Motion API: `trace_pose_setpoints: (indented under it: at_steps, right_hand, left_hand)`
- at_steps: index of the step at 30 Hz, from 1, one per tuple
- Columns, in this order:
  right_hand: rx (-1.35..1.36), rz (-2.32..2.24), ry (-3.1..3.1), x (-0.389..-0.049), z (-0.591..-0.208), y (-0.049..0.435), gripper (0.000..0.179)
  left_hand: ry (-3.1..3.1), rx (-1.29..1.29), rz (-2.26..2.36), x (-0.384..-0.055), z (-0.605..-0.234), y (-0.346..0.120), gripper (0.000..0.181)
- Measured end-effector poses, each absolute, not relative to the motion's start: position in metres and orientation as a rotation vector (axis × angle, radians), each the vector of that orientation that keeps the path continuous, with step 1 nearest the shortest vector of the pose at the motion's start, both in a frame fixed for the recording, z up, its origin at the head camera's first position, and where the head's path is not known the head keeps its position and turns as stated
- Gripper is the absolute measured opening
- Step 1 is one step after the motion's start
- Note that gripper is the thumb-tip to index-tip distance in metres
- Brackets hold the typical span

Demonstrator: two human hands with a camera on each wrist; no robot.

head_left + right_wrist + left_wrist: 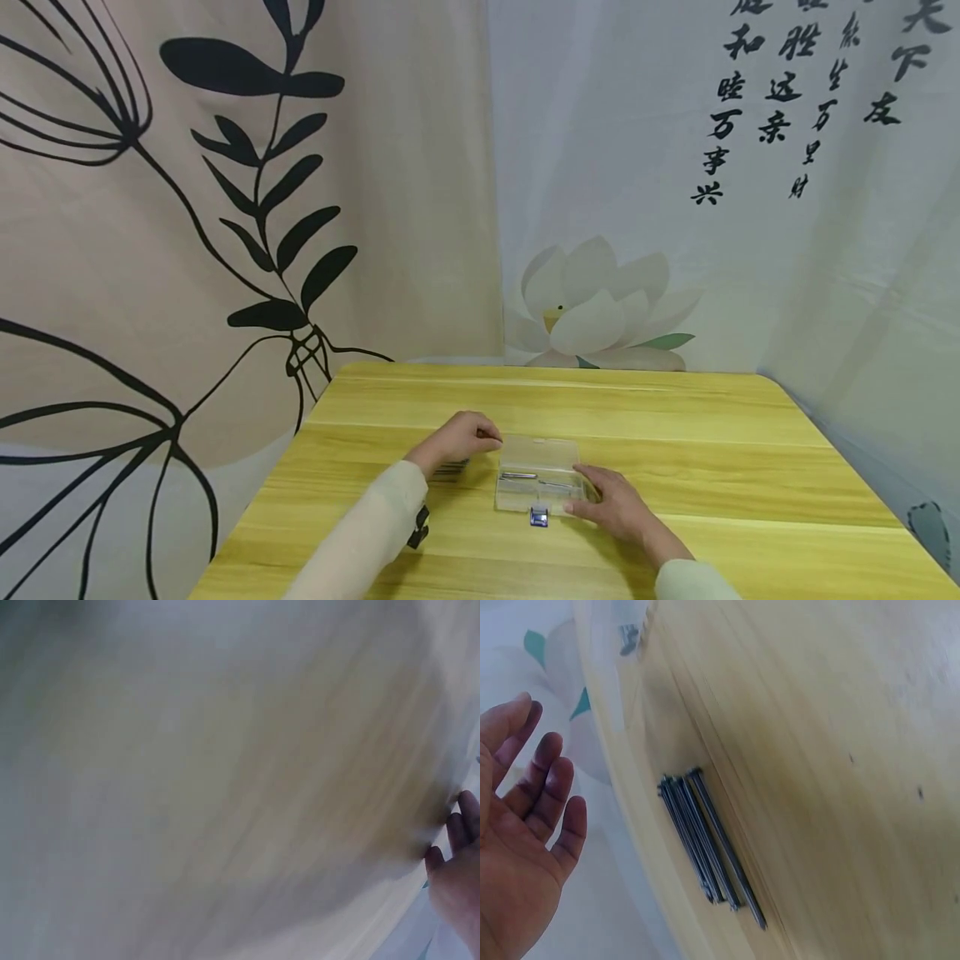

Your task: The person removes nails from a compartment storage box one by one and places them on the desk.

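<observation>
A clear plastic box [512,501] lies on the table with its lid [538,455] folded back. Inside its compartments are a nail [519,476] at left and a thin metal piece [557,486] at right. My right hand [621,507] grips the box's right end, thumb at the front and fingers behind. Just left of the lid, my left hand [463,437] hovers with loosely bent fingers and nothing visible in them. Several long nails [705,840] lie side by side on the wood beneath it, partly hidden by that hand in the head view.
A blue patch [538,517] marks the box's front edge. The yellow wooden table [712,450] has rounded far corners, with a printed curtain [420,208] hanging behind it. On my left wrist sits a black device [418,529]. The right wrist view is mostly blurred.
</observation>
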State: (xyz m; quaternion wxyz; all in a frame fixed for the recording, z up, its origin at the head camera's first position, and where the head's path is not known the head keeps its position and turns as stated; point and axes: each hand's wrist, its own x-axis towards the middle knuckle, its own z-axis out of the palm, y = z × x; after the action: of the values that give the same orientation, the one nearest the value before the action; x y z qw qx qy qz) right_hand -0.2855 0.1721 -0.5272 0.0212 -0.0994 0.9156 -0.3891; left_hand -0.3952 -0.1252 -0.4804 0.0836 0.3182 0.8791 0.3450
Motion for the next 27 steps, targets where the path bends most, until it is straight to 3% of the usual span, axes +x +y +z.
trace_pose_setpoints:
  at_steps: [27]
  right_hand:
    - [-0.279,-1.344,2.732,-0.285,-0.528,0.171,0.072]
  left_hand:
    - [2.560,0.937,1.047,-0.375,-0.493,-0.084,0.011]
